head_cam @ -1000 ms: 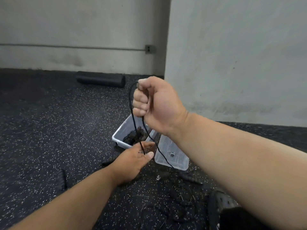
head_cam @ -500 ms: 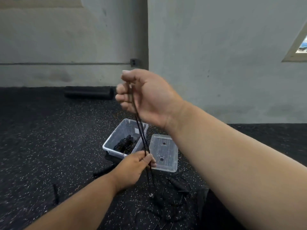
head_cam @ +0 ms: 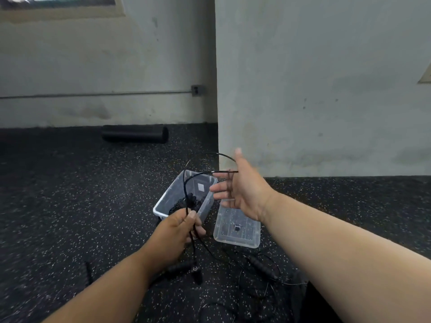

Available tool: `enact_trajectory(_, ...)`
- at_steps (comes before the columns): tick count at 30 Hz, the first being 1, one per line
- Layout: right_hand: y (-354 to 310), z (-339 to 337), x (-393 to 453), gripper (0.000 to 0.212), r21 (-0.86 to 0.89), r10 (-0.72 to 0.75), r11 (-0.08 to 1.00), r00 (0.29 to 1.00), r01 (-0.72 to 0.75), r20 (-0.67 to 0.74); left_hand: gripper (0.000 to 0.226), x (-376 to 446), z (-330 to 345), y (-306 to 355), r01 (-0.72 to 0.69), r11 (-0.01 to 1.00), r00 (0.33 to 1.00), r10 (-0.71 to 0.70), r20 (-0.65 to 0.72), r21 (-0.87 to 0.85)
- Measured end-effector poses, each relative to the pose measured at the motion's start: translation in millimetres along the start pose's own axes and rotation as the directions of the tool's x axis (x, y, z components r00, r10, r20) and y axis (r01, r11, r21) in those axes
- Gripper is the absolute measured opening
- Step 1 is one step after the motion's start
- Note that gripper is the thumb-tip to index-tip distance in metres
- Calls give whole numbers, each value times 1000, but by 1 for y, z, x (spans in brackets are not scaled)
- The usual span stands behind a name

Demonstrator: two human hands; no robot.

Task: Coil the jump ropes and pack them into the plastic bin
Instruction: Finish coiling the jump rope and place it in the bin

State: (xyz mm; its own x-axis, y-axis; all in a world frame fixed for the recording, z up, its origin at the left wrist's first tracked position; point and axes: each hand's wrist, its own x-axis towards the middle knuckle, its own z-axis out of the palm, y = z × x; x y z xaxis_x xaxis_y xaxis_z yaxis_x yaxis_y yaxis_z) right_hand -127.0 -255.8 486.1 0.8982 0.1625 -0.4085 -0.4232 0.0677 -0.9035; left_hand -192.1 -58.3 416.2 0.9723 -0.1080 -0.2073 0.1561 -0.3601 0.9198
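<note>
the right hand, which gripped the rope in a fist up high half a second ago, has dropped and opened: its fingers now stretch out straight and apart, and two thin strands of the rope arc across them, one by the thumb and one over the fingers. the left hand stays low and pinches the rope between thumb and curled fingers, just in front of the bin. from that pinch the rope rises over the bin and bends right to the open hand; below the pinch it hangs down to a handle lying on the floor in front of the bin.

the bin is clear plastic, sits on the floor, and holds a dark bundle of ropes inside. its lid lies flat just right of the bin. more loose rope and another handle lie on the floor in front of the lid. a black roller rests well behind the bin against the wall. a pillar stands behind and to the right of the bin.
</note>
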Motion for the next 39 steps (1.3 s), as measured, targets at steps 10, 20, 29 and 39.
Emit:
enact_trajectory(10, 50, 11, 6, 58, -600, 115, 776, 891, 196, 440, 36, 2, -19, 24, -110, 957, 984, 67, -164, -269)
enact_trajectory(20, 45, 7, 5, 37, -889, 60, 272, 916, 368, 398, 28, 14, -42, 15, -39, 931, 973, -47, -224, -362)
enact_trajectory(29, 2, 20, -4, 40, -475, -344, 746, 880, 468, 327, 52, 27, -43, -11, 113, 893, 988, -147, -45, -436)
enact_trajectory(39, -18, 70, -11, 42, 192, -377, 925, 857, 328, 352, 39, 18, 7, -26, 60, 997, 960, -46, 275, -41)
